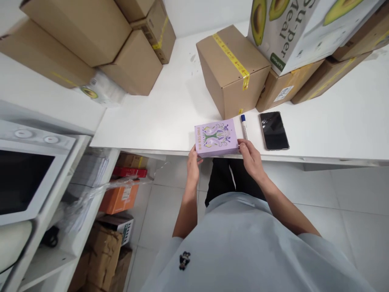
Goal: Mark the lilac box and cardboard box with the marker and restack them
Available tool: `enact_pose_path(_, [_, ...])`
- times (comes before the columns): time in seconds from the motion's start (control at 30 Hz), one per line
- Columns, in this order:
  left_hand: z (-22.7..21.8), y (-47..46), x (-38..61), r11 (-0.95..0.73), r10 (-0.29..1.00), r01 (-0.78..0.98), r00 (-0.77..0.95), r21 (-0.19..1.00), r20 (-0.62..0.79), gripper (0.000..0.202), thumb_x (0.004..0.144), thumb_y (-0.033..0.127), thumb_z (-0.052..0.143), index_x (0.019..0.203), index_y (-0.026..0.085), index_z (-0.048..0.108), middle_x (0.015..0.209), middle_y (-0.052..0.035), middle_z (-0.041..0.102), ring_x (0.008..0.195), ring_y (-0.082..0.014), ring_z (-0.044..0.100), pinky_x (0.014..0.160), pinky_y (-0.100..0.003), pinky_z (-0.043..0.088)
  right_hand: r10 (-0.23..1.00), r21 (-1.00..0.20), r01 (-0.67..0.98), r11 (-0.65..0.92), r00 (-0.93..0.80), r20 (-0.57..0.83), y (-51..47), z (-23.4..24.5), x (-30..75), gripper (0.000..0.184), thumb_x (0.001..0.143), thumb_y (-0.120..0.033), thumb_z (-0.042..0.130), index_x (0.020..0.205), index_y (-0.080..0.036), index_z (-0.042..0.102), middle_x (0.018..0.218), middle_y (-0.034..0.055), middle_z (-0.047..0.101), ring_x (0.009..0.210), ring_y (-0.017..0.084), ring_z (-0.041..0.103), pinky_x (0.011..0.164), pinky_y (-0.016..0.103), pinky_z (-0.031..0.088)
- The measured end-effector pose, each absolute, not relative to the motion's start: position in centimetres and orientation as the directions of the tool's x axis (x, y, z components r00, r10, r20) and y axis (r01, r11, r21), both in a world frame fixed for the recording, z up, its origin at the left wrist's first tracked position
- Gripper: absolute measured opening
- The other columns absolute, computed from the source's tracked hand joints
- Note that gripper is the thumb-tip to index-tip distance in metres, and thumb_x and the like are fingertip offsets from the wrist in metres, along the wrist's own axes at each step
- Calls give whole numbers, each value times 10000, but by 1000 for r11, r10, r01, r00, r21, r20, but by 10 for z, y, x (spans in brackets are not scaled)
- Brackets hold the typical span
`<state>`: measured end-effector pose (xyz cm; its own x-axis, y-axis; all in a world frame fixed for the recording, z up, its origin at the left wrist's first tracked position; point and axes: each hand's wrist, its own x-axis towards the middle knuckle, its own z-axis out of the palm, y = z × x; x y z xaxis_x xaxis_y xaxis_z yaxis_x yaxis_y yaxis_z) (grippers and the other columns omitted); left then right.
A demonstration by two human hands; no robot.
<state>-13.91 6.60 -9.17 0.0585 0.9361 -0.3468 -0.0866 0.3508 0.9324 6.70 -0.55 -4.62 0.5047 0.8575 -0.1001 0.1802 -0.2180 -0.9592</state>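
Our left grip (193, 163) and right grip (250, 159) hold the box (216, 137) by its ends, left of the marker (244, 128). We judge handling under way: box grasped, release not yet done. It looks closed and lilac, with curling ornament and gold lettering. The phone (274, 131) lies right of the marker.
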Motion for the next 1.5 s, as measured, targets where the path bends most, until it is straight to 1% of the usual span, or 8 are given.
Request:
enact_pose_path(0.13, [-87, 67, -134, 412, 911, -134, 56, 901, -408, 695, 799, 667, 681, 1367, 274, 610, 1340, -89, 666, 908, -183, 709, 807, -333, 608, 853, -952, 226, -207, 518, -63, -1, -45, 64, 547, 916, -632, 508, 1223, -204, 657, 1215, 127, 715, 1047, 251, 672, 938, 438, 551])
enact_pose_path(0.3, [-81, 68, -136, 426, 901, -156, 156, 891, -404, 675, 790, 590, 736, 1368, 262, 620, 1361, -89, 671, 1116, -256, 703, 973, -433, 589, 846, -950, 243, -197, 532, -39, 0, -47, 64, 518, 889, -591, 580, 1230, -212, 673, 1230, 134, 701, 998, 243, 687, 893, 438, 580])
enact_pose_path(0.5, [-75, 65, -137, 202, 951, -44, 247, 978, -185, 651, 821, 580, 724, 1392, 291, 606, 1417, -51, 643, 1320, -274, 596, 1140, -477, 482, 825, -974, 206, -98, 565, 37, -3, -49, 71, 408, 896, -457, 591, 1236, -238, 646, 1247, 102, 708, 1116, 255, 673, 987, 471, 560])
enact_pose_path(0.83, [-101, 59, -129, 75, 974, -18, 215, 997, -70, 630, 852, 542, 704, 1402, 253, 600, 1339, -108, 689, 1198, -268, 679, 1079, -469, 529, 809, -981, 189, -33, 582, 85, -3, -68, 71, 321, 869, -361, 613, 1169, -245, 602, 1234, 111, 688, 1122, 229, 681, 979, 464, 564])
enact_pose_path(1.07, [-122, 50, -125, 56, 997, 63, 54, 996, -59, 507, 833, 512, 717, 1249, 223, 704, 1238, -111, 728, 1154, -264, 690, 1050, -456, 535, 828, -902, 392, -181, 555, 76, -7, -57, 80, 269, 819, -282, 551, 1067, -222, 636, 1028, 84, 753, 845, 208, 706, 811, 425, 596])
enact_pose_path(1.2, [-125, 49, -125, 67, 997, 98, 21, 993, -70, 462, 820, 514, 721, 1172, 215, 730, 1136, -104, 745, 1063, -245, 706, 1006, -442, 548, 822, -881, 417, -223, 566, 59, -6, -57, 85, 282, 797, -286, 544, 1045, -210, 654, 989, 91, 754, 824, 216, 689, 828, 446, 591])
enact_pose_path(1.4, [-114, 48, -124, 99, 992, 83, 67, 992, -105, 490, 839, 552, 687, 1197, 218, 712, 1163, -104, 741, 1046, -234, 706, 1019, -457, 540, 808, -912, 335, -235, 589, 8, -5, -57, 85, 281, 775, -292, 585, 1039, -217, 647, 914, 76, 737, 823, 225, 686, 792, 437, 589])
enact_pose_path(1.5, [-103, 48, -123, 34, 990, 53, 137, 998, -41, 502, 894, 532, 644, 1318, 264, 648, 1354, -113, 657, 1231, -254, 643, 1058, -452, 523, 812, -952, 223, -207, 582, -40, -3, -57, 83, 239, 763, -272, 595, 996, -232, 629, 903, 51, 736, 855, 215, 693, 794, 410, 591])
